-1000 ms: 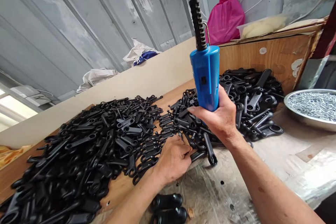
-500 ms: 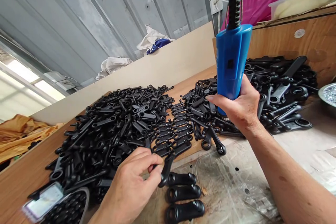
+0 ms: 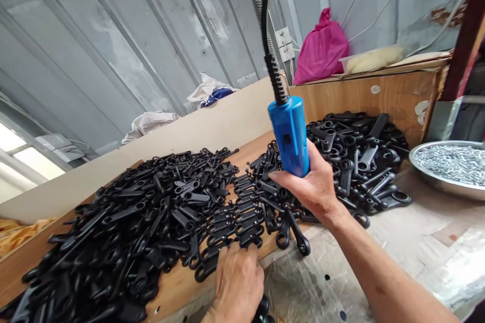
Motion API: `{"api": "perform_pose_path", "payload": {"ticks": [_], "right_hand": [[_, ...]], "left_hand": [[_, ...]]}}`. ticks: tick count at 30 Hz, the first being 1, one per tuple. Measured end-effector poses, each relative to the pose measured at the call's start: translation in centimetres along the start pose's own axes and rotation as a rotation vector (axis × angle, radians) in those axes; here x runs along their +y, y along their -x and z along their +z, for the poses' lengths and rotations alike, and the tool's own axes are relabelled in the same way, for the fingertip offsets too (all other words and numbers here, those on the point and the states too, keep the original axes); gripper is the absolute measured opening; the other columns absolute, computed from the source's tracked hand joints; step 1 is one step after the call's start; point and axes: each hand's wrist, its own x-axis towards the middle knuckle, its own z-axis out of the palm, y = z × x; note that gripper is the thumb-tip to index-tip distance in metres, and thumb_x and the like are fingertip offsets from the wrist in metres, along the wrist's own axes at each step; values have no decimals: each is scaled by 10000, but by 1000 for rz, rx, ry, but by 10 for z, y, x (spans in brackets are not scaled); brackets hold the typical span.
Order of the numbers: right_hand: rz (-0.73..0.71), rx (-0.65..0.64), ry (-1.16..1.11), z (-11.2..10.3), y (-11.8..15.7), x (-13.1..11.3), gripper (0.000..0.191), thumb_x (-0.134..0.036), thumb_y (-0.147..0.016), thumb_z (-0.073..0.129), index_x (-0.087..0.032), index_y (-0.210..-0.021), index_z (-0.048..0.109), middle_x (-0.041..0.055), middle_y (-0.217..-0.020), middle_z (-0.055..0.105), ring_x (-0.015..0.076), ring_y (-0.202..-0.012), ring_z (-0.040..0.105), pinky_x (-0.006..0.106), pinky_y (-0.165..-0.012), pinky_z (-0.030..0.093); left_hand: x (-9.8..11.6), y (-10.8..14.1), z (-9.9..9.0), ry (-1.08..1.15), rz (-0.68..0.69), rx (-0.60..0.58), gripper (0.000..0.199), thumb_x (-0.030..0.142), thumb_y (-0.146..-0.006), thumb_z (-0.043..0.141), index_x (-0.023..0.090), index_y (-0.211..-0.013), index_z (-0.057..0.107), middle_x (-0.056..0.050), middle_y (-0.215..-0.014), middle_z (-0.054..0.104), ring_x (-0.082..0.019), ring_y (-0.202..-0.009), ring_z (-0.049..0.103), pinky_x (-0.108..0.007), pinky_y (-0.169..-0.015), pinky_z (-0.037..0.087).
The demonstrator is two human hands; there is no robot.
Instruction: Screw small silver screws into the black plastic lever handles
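Observation:
My right hand point(image 3: 318, 189) is wrapped around a blue electric screwdriver point(image 3: 290, 133), whose black cable runs upward; its lower end is hidden behind the hand and black parts. Knuckles up, my left hand point(image 3: 240, 280) is curled over the near end of two rows of black lever-shaped parts point(image 3: 246, 217), each with a ring at one end. Its fingertips, and whatever they grip, are out of sight. Just below that hand, more black parts point(image 3: 264, 308) show partly at the bottom edge. Two loose black levers point(image 3: 297, 232) lie right of the rows.
A large heap of black levers point(image 3: 125, 227) covers the left of the wooden board, another heap point(image 3: 352, 156) the right. A metal bowl of screws point(image 3: 454, 186) stands far right. Behind are a beige panel point(image 3: 242, 106) and a pink bag point(image 3: 322, 53).
My left hand has moved from beside the near black parts, where it pinched a lever, onto the rows' near end. The view has shifted right; the screwdriver stays in my right hand.

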Motion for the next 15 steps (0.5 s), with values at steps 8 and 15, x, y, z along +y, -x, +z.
{"api": "perform_pose_path", "payload": {"ticks": [8, 15], "right_hand": [[4, 0, -14, 1, 1, -2, 518, -296, -576, 751, -253, -1069, 597, -75, -641, 577, 122, -532, 490, 275, -547, 475], [-8, 24, -19, 6, 6, -6, 307, -307, -536, 782, -227, -767, 597, -71, -585, 520, 111, -517, 445, 264, -491, 433]], "left_hand": [[12, 3, 3, 98, -52, -156, 327, 92, -729, 456, 196, -939, 684, -89, -800, 714, -280, -808, 674, -388, -734, 502], [-17, 25, -9, 321, -142, -126, 394, 326, -883, 363, 173, -1151, 607, -64, -852, 703, -220, -842, 665, -350, -779, 523]]}}
